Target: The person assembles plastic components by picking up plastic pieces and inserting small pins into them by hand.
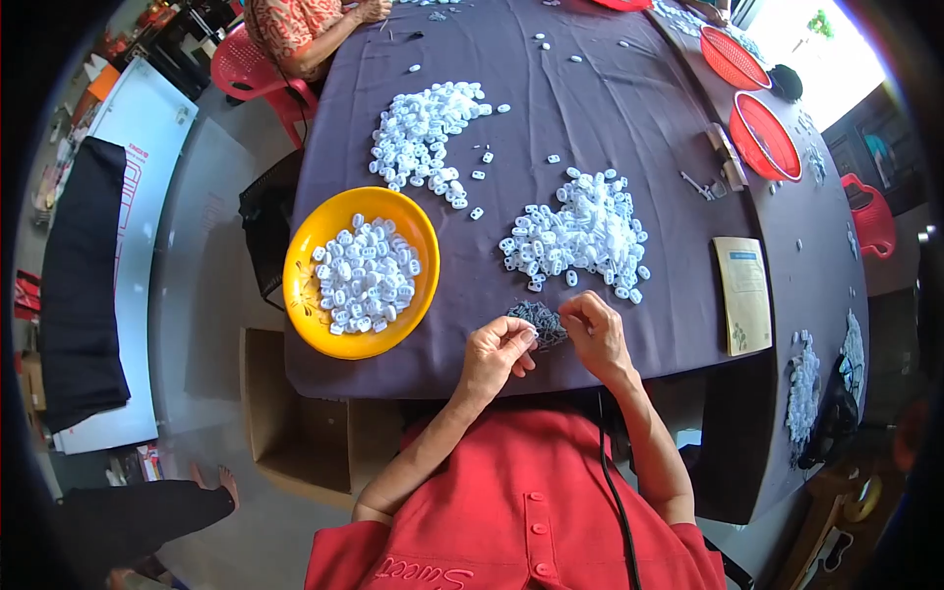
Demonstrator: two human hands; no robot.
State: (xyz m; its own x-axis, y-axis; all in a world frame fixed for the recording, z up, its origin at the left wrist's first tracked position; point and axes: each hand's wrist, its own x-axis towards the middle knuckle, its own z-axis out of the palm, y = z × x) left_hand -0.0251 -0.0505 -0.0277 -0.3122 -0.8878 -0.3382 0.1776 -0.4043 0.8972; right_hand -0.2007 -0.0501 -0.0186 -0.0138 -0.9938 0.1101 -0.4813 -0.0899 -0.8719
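Note:
My left hand (488,360) is closed in a pinch on a small white plastic piece (533,332), mostly covered by the fingertips. Just right of it, my right hand (598,336) has thumb and forefinger pressed together. Whatever those fingers hold is too small to make out. Between and behind both hands lies a small heap of grey screw-like metal pieces (538,317). Farther off sits a pile of white oval plastic pieces (580,231), each with two openings. To the left, a yellow bowl (303,241) holds many similar white pieces.
A second white pile (418,133) lies beyond the bowl on the dark tablecloth (472,49). At right are a tan booklet (744,295) and red baskets (764,136). An open cardboard box (295,433) stands below the left edge. Another person (305,39) sits at far left.

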